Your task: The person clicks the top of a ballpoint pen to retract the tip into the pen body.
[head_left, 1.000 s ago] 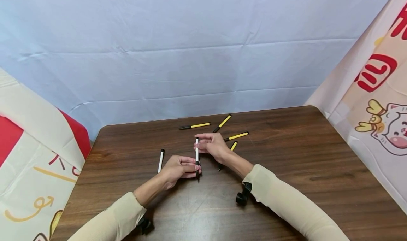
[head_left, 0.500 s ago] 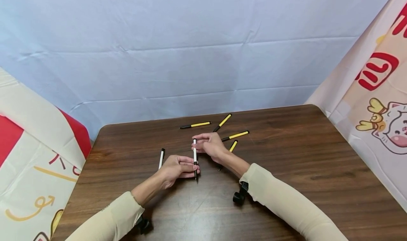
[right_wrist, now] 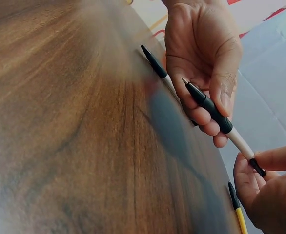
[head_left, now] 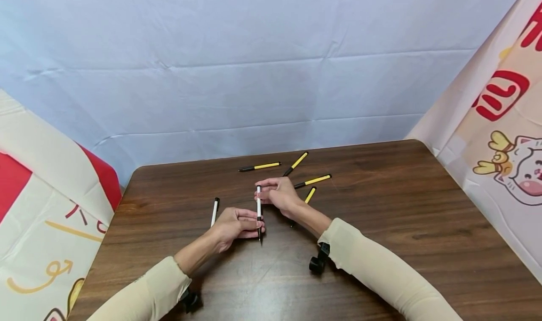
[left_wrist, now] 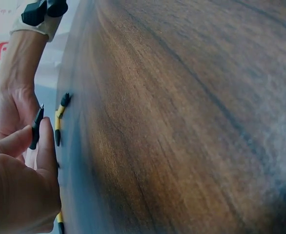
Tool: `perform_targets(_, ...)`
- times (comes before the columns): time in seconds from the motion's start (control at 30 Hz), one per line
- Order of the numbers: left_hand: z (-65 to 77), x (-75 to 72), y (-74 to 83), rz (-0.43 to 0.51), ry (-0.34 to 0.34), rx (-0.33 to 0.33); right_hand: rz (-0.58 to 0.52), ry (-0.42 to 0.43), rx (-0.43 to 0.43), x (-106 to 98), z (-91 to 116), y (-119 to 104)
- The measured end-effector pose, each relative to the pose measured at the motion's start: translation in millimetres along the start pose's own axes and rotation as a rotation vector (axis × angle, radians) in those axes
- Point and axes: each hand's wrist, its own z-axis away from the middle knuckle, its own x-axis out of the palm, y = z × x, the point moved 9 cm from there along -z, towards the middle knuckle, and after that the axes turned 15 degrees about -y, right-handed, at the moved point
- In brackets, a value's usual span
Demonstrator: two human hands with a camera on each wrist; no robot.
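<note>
Both hands hold one white pen with a black grip and black end (head_left: 259,205) over the middle of the table. My left hand (head_left: 233,227) pinches its black grip near the tip, thumb on one side and fingers on the other. At the pen's black far end my right hand (head_left: 277,194) pinches with thumb and fingertips. The right wrist view shows the pen (right_wrist: 238,141) slanting from one hand to the other, its metal point bare. A second white pen (head_left: 215,212) lies left of my left hand, its lower part hidden behind that hand.
Several yellow-and-black pens lie beyond and beside my right hand: one at the back (head_left: 267,166), one slanted (head_left: 299,161), one to the right (head_left: 317,180), one partly under the wrist (head_left: 311,195). The brown wooden table (head_left: 381,194) ends at a pale cloth backdrop (head_left: 254,76).
Both hands have shifted slightly left with the white pen between them, mostly in the first half second. The grips look the same, and the pens on the table have stayed put.
</note>
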Motion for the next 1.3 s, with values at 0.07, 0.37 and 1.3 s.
perform_targets(0.07,0.5,-0.3,0.2,-0.005,-0.001,-0.002,-0.001,-0.005,0.0,0.6,-0.2,0.0)
perform_targets(0.37,3.1,-7.1,3.2,-0.031,0.004,-0.004,0.005,-0.026,-0.022,2.8,-2.9,-1.7)
perform_targets(1.3,27.6,-24.8,3.8,-0.105,0.014,0.01,0.046,-0.095,-0.015,27.4,-10.4,-2.1)
